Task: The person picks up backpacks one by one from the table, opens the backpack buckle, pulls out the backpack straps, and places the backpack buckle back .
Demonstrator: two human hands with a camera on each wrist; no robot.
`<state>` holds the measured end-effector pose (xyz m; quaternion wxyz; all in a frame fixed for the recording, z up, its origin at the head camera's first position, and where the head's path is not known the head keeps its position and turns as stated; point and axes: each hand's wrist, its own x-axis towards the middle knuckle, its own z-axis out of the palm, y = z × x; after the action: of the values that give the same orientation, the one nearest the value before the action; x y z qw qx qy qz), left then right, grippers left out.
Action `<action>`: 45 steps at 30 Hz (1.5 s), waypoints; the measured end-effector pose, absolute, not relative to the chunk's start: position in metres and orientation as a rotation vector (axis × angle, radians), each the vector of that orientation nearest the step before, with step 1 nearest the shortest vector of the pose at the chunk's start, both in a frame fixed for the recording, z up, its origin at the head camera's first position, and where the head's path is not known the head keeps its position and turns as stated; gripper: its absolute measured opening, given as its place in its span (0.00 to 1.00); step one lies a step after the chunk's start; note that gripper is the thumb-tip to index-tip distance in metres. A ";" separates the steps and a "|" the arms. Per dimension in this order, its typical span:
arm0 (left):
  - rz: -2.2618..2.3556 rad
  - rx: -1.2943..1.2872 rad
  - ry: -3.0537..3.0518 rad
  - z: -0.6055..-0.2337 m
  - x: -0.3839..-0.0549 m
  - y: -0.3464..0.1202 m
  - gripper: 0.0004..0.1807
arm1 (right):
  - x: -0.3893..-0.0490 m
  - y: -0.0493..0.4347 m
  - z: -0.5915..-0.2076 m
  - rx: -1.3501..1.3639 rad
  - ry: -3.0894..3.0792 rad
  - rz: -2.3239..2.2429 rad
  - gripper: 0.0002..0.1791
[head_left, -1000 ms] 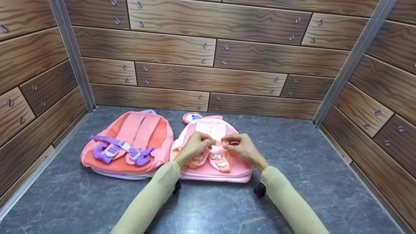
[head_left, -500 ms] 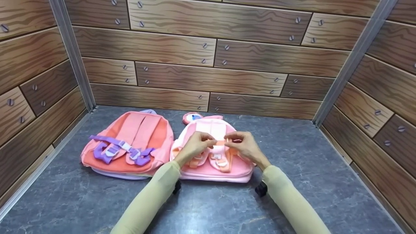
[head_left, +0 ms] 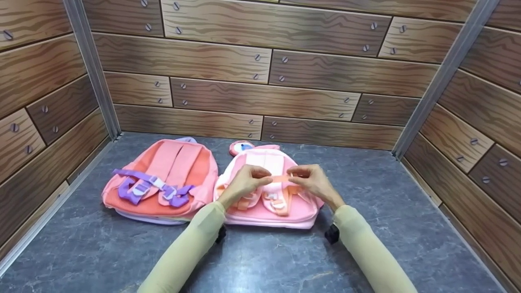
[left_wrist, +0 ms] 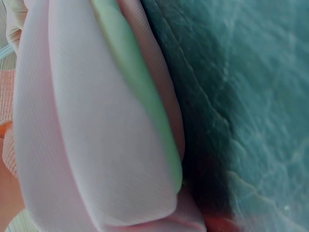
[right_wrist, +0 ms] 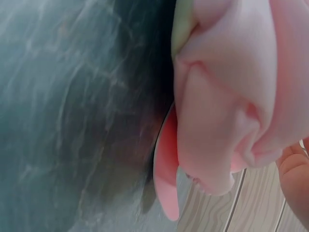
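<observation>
A light pink backpack [head_left: 301,213] lies with its shoulder straps facing up. Over its middle, my left hand [head_left: 244,182] pinches one end of a short stretch of orange strap [head_left: 280,179]. The other end is pinched between thumb and fingers of my right hand [head_left: 314,184], beside a small pale piece at the fingertips. Orange webbing with pale buckles [head_left: 279,205] lies loose below the hands. Both wrist views are mostly filled by the backpack's side [left_wrist: 111,125], with only part of the right hand [right_wrist: 295,176] at the edge of its own view.
Left of it and touching it lies a coral backpack [head_left: 195,179] with its purple strap [head_left: 142,176] buckled across. A pink piece with an eye-like patch [head_left: 243,147] sticks out behind the pink backpack. Wood-patterned walls [head_left: 228,93] enclose the grey marbled tabletop [head_left: 366,179].
My right hand has moved a little to the right, away from the left hand. More orange strap now shows between them. The left hand and both backpacks have hardly moved.
</observation>
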<state>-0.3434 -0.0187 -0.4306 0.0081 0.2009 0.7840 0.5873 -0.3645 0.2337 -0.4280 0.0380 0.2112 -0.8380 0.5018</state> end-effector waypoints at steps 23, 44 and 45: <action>1.789 0.617 2.541 -0.432 -0.344 -0.016 0.04 | -0.370 0.246 -0.422 0.617 -2.704 1.351 0.16; 1.530 0.749 2.582 -0.438 -0.351 -0.014 0.10 | -0.376 0.249 -0.431 0.696 -2.755 1.239 0.16; 1.531 0.743 2.587 -0.438 -0.351 -0.014 0.10 | -0.376 0.249 -0.431 0.693 -2.757 1.241 0.16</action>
<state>-0.3514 -0.0139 -0.4382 0.0227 0.2400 0.8352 0.4943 -0.3762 0.2492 -0.4314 0.0199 0.2235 -0.8886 0.4001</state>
